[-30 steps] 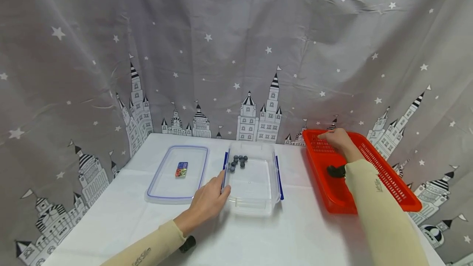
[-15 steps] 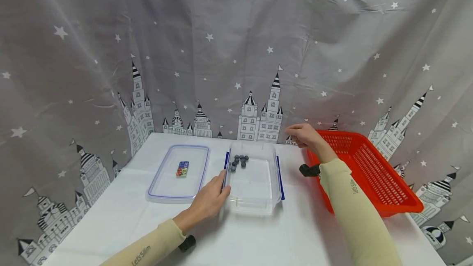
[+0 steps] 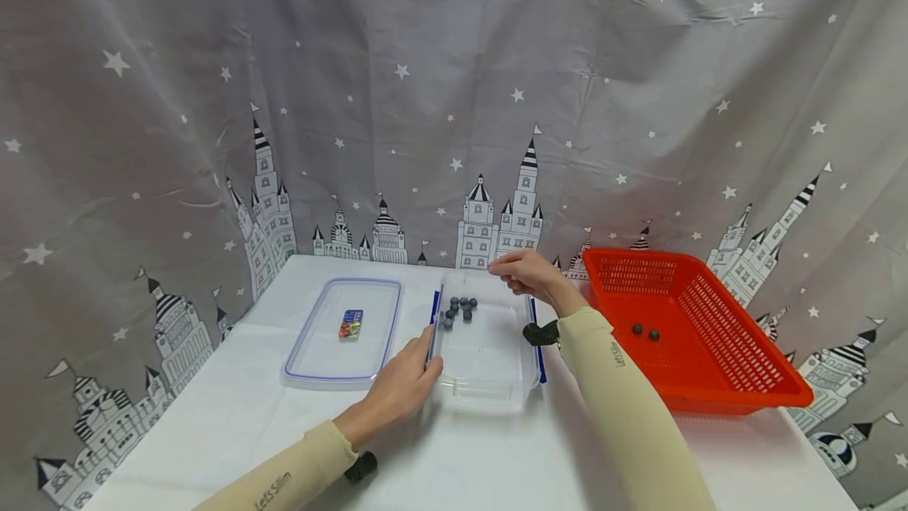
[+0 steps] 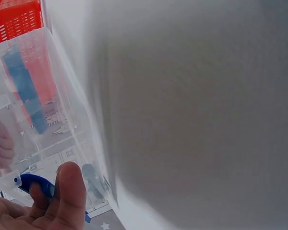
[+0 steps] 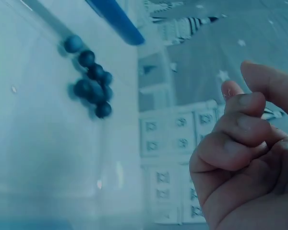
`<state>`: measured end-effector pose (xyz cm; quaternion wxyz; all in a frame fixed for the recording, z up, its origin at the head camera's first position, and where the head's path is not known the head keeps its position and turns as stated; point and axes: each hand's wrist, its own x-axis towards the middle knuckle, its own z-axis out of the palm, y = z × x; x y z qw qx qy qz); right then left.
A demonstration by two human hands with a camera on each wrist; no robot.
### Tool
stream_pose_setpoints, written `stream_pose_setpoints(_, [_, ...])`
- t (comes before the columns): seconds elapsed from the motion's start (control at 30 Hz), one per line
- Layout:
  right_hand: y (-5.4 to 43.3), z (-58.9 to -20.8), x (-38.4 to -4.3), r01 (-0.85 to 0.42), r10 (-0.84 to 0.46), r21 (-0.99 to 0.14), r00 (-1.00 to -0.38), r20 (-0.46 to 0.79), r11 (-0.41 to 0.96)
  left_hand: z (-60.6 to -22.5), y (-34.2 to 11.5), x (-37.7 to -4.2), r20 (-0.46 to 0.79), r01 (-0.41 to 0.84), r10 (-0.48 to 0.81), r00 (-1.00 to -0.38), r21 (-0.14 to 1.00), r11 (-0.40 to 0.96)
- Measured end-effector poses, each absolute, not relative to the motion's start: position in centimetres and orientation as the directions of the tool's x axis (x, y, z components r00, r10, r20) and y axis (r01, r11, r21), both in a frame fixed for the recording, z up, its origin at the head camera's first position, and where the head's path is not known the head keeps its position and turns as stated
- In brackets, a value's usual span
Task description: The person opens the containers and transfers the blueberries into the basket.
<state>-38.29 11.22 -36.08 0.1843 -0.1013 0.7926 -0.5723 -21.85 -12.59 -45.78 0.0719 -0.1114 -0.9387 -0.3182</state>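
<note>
- One left hand (image 3: 403,377) grips the clear box (image 3: 489,349).
- Right hand (image 3: 528,273) curls at its far side — whether pinching, unclear.
- Best: box steady, motions gentle — dark balls (image 5: 83,88) could roll.

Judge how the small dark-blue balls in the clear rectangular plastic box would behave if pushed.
The small dark-blue balls, material unclear, would probably roll readily: they look round and lie loose. Each is likely light, being tiny beside the clear rectangular plastic box, whose raised sides should contain them.
</note>
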Motion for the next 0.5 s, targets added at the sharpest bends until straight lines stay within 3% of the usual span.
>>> stream_pose_setpoints(0.5, [6.4, -40.0, -37.9, 0.095, -0.357, -0.869, -0.886, -0.296, 0.486, -45.7, -12.5, -21.9, 0.173, 0.222, 0.147, -0.974, 0.587, 0.779])
